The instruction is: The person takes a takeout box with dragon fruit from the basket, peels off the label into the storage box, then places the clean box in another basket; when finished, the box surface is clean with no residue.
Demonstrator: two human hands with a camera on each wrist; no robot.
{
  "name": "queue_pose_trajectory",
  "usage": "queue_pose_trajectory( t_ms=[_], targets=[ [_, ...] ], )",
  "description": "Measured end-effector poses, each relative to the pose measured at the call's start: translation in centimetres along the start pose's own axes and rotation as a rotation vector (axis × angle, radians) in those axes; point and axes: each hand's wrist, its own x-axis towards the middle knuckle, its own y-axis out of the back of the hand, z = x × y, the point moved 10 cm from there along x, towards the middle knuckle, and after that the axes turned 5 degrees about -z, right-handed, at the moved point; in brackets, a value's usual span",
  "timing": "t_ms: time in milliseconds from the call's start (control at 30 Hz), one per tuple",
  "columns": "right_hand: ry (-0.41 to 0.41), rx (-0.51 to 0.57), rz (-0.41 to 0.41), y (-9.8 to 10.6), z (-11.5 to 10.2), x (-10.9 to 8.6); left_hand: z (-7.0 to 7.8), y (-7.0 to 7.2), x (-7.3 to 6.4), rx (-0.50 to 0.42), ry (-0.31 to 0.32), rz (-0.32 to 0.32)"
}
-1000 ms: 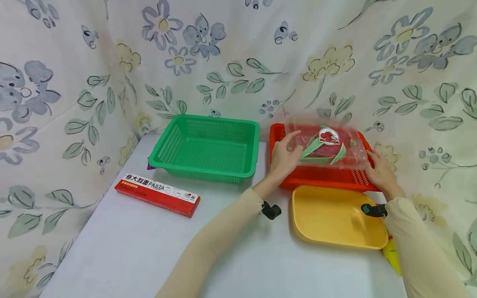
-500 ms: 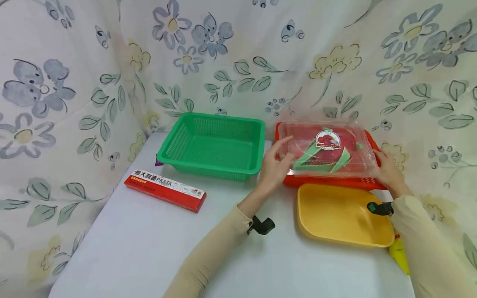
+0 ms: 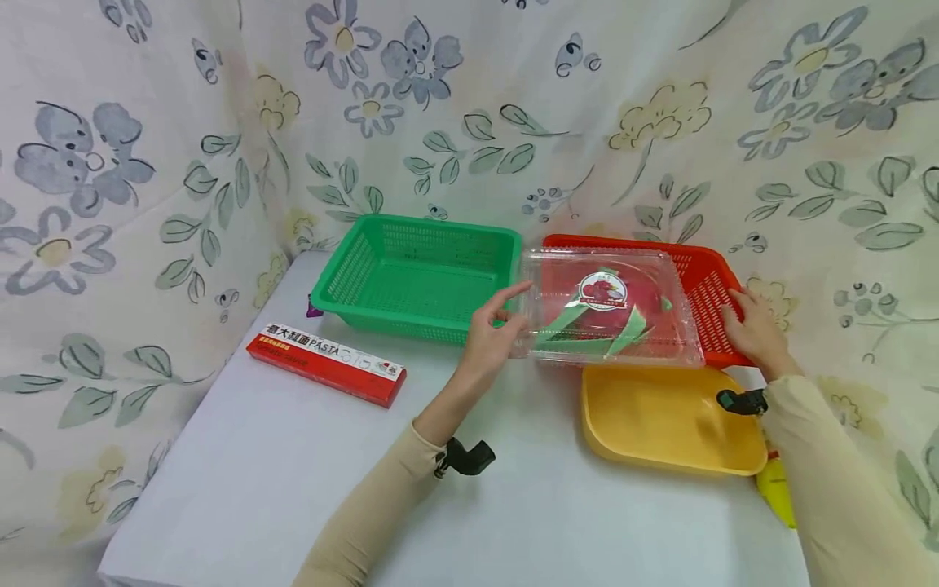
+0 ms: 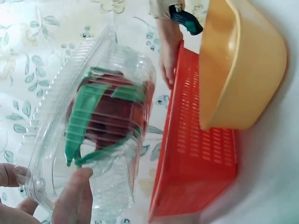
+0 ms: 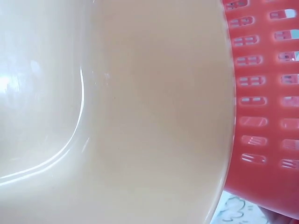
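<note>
Clear plastic box [image 3: 612, 311] was up off the white table [image 3: 572, 522], overlapping the left part of the red basket [image 3: 710, 302] as I looked down. Flowered cloth [image 3: 477, 106], printed in grey-blue, yellow and green, hung behind everything and along the left side. Beneath it the tabletop was smooth, its left edge slanting away from me. A green basket [image 3: 433, 285] stood back left, the red one back right, a yellow tub [image 3: 667, 416] just in front of that. A flat pasta box [image 3: 326, 367] lay before the green basket. My left hand [image 3: 487, 342] was clamped on the clear box's left end, thumb against fingers; my right hand [image 3: 759, 330] gripped the red basket's right rim. Smallest were a purple scrap [image 3: 313, 306] beside the green basket and the box's round label [image 3: 603, 291].
</note>
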Motion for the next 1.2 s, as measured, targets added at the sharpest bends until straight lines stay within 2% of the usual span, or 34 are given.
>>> queue_pose_trajectory(
  t_ms=[100,267,500,700,833,1000,1200],
  targets=[
    [0.001,-0.001,0.005,0.4,0.0,0.3,-0.5,0.9,-0.3,-0.031,0.037,-0.017],
    [0.009,-0.003,0.000,0.4,-0.1,0.4,-0.1,2.4,-2.0,0.013,0.025,-0.030],
    [0.005,0.009,-0.011,-0.6,0.2,-0.8,-1.3,4.6,-7.2,0.052,0.057,-0.044],
    [0.023,0.013,-0.014,-0.6,-0.7,-0.9,-2.3,8.1,-11.6,0.058,0.091,0.019],
    [0.042,0.016,-0.021,-0.9,-1.4,-0.6,-2.9,10.4,-13.6,0.081,0.123,0.051],
    [0.039,0.038,-0.029,-0.7,-1.1,-1.0,-4.3,11.6,-14.7,0.096,0.168,0.038],
    [0.064,0.075,-0.031,-0.1,-0.5,-1.1,-5.9,11.8,-14.4,0.101,0.165,-0.037]
  ],
)
